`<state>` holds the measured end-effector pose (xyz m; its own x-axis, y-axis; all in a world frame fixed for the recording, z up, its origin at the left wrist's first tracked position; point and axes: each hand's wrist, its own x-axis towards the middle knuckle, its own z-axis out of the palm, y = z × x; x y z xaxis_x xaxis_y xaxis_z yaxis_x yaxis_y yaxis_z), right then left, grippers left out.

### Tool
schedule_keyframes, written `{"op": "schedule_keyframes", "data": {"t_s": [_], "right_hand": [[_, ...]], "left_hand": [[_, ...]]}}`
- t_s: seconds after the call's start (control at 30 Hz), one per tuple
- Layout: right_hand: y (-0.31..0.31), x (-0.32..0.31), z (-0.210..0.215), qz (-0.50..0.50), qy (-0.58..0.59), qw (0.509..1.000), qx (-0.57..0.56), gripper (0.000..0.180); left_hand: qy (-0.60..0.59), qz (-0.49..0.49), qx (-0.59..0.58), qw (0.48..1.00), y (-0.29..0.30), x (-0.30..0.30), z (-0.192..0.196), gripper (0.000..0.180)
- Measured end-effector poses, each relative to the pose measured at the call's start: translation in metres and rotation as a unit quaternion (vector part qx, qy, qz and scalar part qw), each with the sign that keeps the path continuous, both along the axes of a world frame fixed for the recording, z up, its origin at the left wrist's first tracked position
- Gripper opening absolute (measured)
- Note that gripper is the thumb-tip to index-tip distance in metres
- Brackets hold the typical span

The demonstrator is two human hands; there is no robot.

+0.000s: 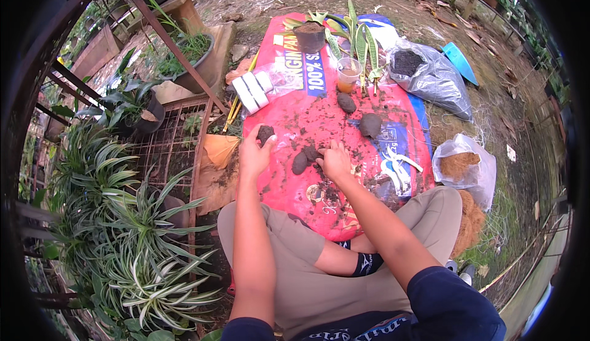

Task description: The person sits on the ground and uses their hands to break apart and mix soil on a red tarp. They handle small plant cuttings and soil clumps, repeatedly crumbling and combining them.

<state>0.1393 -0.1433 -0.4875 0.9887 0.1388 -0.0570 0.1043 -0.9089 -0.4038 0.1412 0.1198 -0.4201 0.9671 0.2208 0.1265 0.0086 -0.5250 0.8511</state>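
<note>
Head view shows us seated on the ground with a red plastic sack (289, 175) spread flat in front of our knees as a work surface. Our left hand (253, 153) has its grip clamped around a dark soil ball (265, 133), held just above the sack's left part. Our right hand (335, 161) rests fingers-down on the sack, its grip loosely together and holding nothing that we can make out; its fingertips touch the nearer of two dark clods (305, 158) lying side by side between our hands. These clods sit just right of the left hand and just left of the right, so the right hand is the nearer. The left clod's long axis runs roughly away from us, slightly tilted. Farther out on the sack lie two more soil lumps (370, 125), well apart from both hands, beside a plastic cup (348, 74) and a small black pot (310, 35).
</note>
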Motion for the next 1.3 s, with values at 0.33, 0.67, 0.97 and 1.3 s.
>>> {"op": "schedule_keyframes", "data": {"t_s": [0.33,0.67,0.97,1.3], "right_hand": [[-0.018,0.012,-0.015,0.063,-0.077,0.992,-0.076,0.015],[-0.079,0.018,0.033,-0.151,0.008,0.981,0.122,0.019],[-0.057,-0.032,0.016,-0.173,0.045,0.982,0.062,0.024],[-0.019,-0.047,-0.016,-0.176,-0.053,0.982,0.048,0.027]], "left_hand": [[0.03,0.01,0.025,0.999,-0.001,0.0,0.02,0.057],[0.027,0.006,0.019,0.999,-0.002,-0.005,0.028,0.056],[0.082,-0.016,0.032,0.996,-0.009,-0.008,0.039,0.057],[0.074,-0.027,0.03,0.996,-0.006,-0.004,0.026,0.058]]}}
